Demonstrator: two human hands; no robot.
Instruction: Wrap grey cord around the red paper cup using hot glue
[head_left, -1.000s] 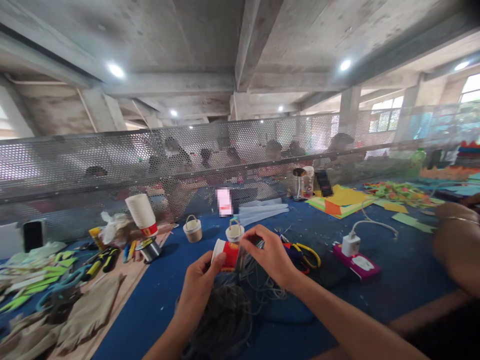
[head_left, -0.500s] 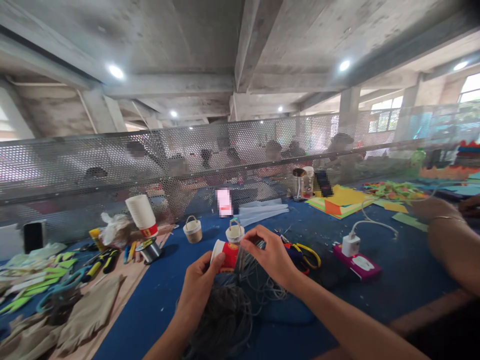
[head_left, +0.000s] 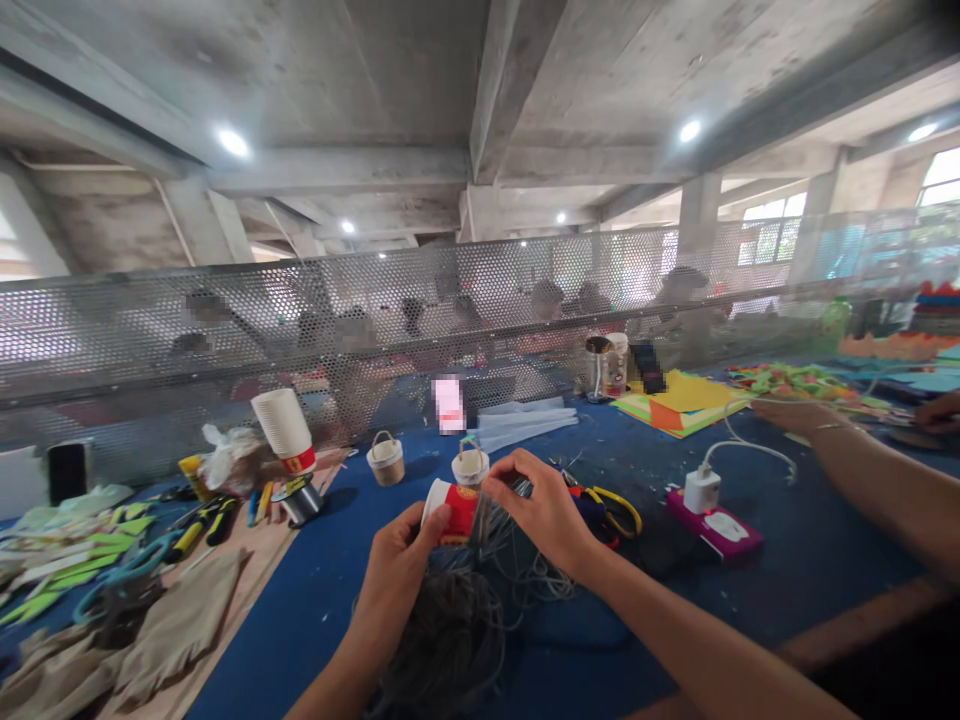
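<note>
My left hand [head_left: 401, 550] grips a red and white paper cup [head_left: 459, 512], which lies tilted on its side with its white rim to the left. At the cup's right end, my right hand [head_left: 541, 505] pinches thin grey strands [head_left: 484, 520] between thumb and forefinger. A tangle of dark grey cord [head_left: 450, 635] lies beneath my hands, with lighter loops [head_left: 551, 575] to its right. Just behind the cup stands a small white basket with a handle [head_left: 470, 465]; another small basket [head_left: 386, 462] is to its left.
Yellow-handled pliers [head_left: 619, 510] and a purple power strip [head_left: 716, 525] lie to the right. Stacked paper cups [head_left: 283, 425], a wire spool [head_left: 301, 500], gloves [head_left: 184, 620] and scissors [head_left: 131, 580] are at left. Another person's arm [head_left: 862, 460] reaches over coloured paper [head_left: 686, 395].
The other person's arm at right has moved left and further over the table. My hands and the cup have hardly moved; the grey strands beside the cup have shifted slightly.
</note>
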